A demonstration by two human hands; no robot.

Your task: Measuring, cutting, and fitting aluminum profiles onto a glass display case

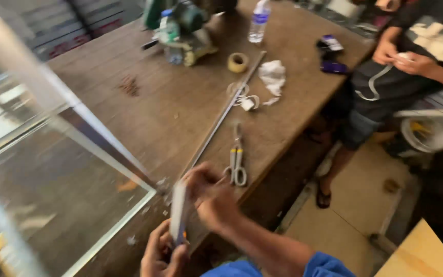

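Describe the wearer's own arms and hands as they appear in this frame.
Both hands are bare: no gloves, rings or watch show on the left hand or the right hand. The right forearm is bare up to a short bright blue sleeve at the bottom edge. The picture is motion-blurred, so finer marks cannot be told.

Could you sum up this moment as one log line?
left hand: grips pale flat strip | right hand: pinches strip top | snips: lying on wooden table beside right hand

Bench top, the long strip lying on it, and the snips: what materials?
Bench top: wood, matte brown, worn, grain showing. Long strip: likely aluminium, thin, straight, pale grey sheen. Snips: metal blades, handles apparently light-coated; blur leaves that open.
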